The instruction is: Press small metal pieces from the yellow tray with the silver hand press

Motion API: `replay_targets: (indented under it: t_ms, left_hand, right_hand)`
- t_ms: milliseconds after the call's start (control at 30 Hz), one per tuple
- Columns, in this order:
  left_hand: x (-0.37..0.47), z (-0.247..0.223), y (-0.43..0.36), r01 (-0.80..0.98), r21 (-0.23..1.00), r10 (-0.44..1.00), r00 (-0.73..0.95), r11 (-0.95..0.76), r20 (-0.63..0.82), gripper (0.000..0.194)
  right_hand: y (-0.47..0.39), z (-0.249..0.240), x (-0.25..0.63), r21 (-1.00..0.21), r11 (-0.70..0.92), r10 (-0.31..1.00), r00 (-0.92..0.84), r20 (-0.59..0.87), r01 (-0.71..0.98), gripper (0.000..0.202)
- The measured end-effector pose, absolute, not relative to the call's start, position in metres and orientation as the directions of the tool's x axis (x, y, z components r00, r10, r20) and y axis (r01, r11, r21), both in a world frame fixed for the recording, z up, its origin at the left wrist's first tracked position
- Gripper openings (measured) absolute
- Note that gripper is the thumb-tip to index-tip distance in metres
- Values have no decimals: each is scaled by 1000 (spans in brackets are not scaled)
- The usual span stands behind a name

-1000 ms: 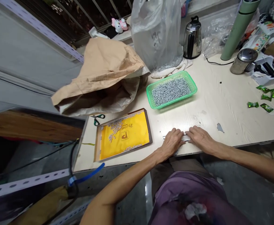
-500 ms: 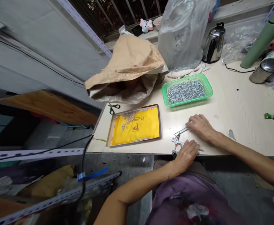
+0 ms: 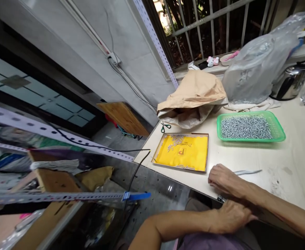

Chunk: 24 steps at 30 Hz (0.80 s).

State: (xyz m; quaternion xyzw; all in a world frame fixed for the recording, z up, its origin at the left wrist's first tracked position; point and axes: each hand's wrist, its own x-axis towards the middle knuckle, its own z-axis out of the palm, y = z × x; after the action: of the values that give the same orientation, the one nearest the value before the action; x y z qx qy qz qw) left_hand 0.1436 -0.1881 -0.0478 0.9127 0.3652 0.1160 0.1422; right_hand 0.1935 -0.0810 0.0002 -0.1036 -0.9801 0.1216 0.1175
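Observation:
My right hand rests at the table's front edge with its fingers curled down; whatever is in them is hidden. Just below it, my left hand is closed at the edge, its fingertips out of sight. Between the two hands a small bit of a silver metal hand tool shows, next to my left hand; the rest is covered. Behind my right wrist lies a thin, pointed grey metal piece. Small silver pins fill a green plastic basket. More pins lie on a yellow sheet inside a shallow box.
Green-handled scissors lie at the left table corner. An open brown paper bag stands behind the box. Further right are a filled plastic bag and a steel kettle. A black cable hangs left of the table.
The view has swung left, so the table things appear further right. The hands have drawn closer together at the table edge, now covering most of the metal tool.

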Motion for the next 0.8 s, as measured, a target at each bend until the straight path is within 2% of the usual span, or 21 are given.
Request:
replay_targets:
  t_ms: [67,133,200,267,300,333,400,500,600,700,800]
  left_hand:
    - [130,-34,-183,610,343,687,707,-714,171,39]
    - [103,-22,-173,659,322,733,623,-680,273,40]
    - [61,-11,-160,782,300,819,426,-547,383,40]
    - [7,-3,-146,911,284,878,146,-299,456,39]
    - [-23,0,-140,951,269,872,2,-153,489,39]
    - [-52,3,-134,968,251,847,-131,-3,516,38]
    - [-104,6,-127,935,211,793,-353,284,496,38]
    - [-157,4,-125,798,160,752,-602,582,269,35]
    - [-180,-1,-128,754,184,756,-650,630,74,24]
    - [-185,-6,-135,774,225,782,-619,592,72,25]
    - [-183,-8,-143,781,269,787,-606,563,114,29]
  right_hand:
    - [-62,21,207,-306,925,324,-888,327,225,25]
    - [-36,41,229,-330,872,478,-770,423,361,25]
    - [-10,53,252,-278,801,597,-666,447,531,24]
    - [8,55,266,-184,690,693,-566,447,700,23]
    - [12,52,266,-177,653,724,-537,434,736,23]
    - [12,46,262,-201,633,748,-525,406,748,25]
    - [5,31,239,-337,628,778,-562,281,701,32]
    - [-15,8,185,-483,493,812,-582,-42,723,50]
    - [-29,-8,144,-582,410,794,-588,-151,703,53]
    - [-32,-17,135,-619,389,802,-581,-136,682,46]
    - [-33,-18,143,-628,387,823,-560,-95,675,49]
